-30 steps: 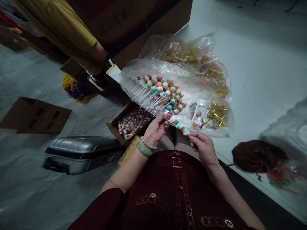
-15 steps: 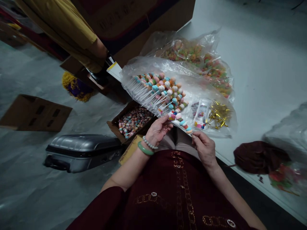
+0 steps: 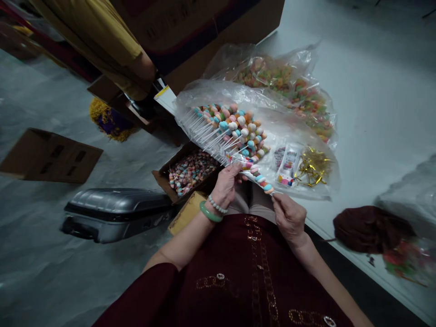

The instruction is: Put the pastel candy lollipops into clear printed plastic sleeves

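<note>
My left hand (image 3: 227, 180) pinches a small clear wrapper (image 3: 245, 162) with a colourful print. My right hand (image 3: 289, 215) grips the stick end of a marshmallow skewer (image 3: 262, 180) in pink, blue, white and orange. The skewer's far end meets the wrapper's mouth; how far it is inside I cannot tell. Just beyond my hands, a pile of similar marshmallow skewers (image 3: 235, 125) lies on a clear plastic sheet (image 3: 272, 109), white sticks pointing left. Right of the pile are a stack of printed wrappers (image 3: 289, 165) and gold twist ties (image 3: 314, 165).
Clear bags of colourful candy (image 3: 272, 72) lie behind the sheet on the white table (image 3: 374, 113). An open carton of candy (image 3: 192, 172) stands left of my knees, near a grey suitcase (image 3: 117, 211). Another person's arm (image 3: 143, 68) is at upper left; a dark red cloth bag (image 3: 371, 229) lies right.
The wrapper now looks more stretched out from my left fingers. My right hand has shifted slightly down, still on the skewer's stick. The whole view has moved a little.
</note>
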Demonstrator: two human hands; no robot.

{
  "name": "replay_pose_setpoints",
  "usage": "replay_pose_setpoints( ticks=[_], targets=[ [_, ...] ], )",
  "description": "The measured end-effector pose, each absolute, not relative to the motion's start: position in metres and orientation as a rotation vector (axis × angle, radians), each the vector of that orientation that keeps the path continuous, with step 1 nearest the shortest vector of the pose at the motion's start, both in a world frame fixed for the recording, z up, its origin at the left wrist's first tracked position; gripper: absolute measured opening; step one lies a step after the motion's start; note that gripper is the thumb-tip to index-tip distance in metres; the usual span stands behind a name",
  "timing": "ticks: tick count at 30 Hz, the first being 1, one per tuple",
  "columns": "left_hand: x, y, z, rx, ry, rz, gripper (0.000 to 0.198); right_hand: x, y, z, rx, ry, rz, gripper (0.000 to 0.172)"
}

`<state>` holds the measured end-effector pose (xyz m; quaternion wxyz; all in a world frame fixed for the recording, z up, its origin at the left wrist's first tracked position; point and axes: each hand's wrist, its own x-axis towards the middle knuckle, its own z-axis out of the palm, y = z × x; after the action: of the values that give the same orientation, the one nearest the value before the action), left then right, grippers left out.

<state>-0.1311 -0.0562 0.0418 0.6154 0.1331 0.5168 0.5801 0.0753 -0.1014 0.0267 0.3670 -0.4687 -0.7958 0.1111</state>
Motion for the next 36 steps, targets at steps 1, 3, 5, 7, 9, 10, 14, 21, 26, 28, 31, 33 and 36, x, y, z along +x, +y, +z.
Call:
replay_pose_setpoints(
  ticks=[1,3,5,7,9,10,14,21,26,28,31,33,36],
  targets=[
    [-0.133,-0.057,0.043,0.368,1.220,1.348,0.029,0.076,-0.100,0.028,-1.201,-2.034,0.331,0.017],
    [-0.137,-0.058,0.044,0.452,1.248,1.347,0.029,0.078,-0.098,0.030,-1.205,-2.008,0.409,0.016],
    [-0.142,-0.059,0.046,0.507,1.226,1.301,0.030,0.079,-0.096,0.033,-1.222,-1.971,0.494,0.015],
    [-0.147,-0.060,0.047,0.542,1.198,1.268,0.031,0.081,-0.094,0.035,-1.276,-1.915,0.621,0.013],
    [-0.150,-0.060,0.048,0.552,1.206,1.274,0.030,0.081,-0.093,0.037,-1.369,-1.815,0.813,0.012],
    [-0.151,-0.060,0.049,0.545,1.217,1.284,0.029,0.081,-0.093,0.038,-1.418,-1.741,0.931,0.012],
    [-0.153,-0.058,0.050,0.402,1.202,1.283,0.028,0.080,-0.093,0.039,-1.491,-1.333,1.364,0.013],
    [-0.148,-0.056,0.048,0.201,1.045,1.277,0.024,0.069,-0.090,0.049,-1.370,-0.878,1.601,0.014],
    [-0.143,-0.055,0.047,0.019,0.949,1.235,0.011,0.065,-0.088,0.053,-1.363,-0.828,1.632,0.016],
    [-0.141,-0.056,0.048,0.009,0.938,1.192,0.010,0.067,-0.088,0.049,-1.368,-0.867,1.614,0.015],
    [-0.137,-0.057,0.049,0.101,0.962,1.110,0.016,0.070,-0.091,0.042,-1.414,-1.047,1.480,0.013],
    [-0.135,-0.059,0.050,0.198,0.997,1.083,0.022,0.072,-0.094,0.037,-1.463,-1.245,1.294,0.014],
    [-0.132,-0.061,0.050,0.318,1.041,1.092,0.029,0.074,-0.097,0.032,-1.478,-1.531,0.961,0.015]
  ],
)
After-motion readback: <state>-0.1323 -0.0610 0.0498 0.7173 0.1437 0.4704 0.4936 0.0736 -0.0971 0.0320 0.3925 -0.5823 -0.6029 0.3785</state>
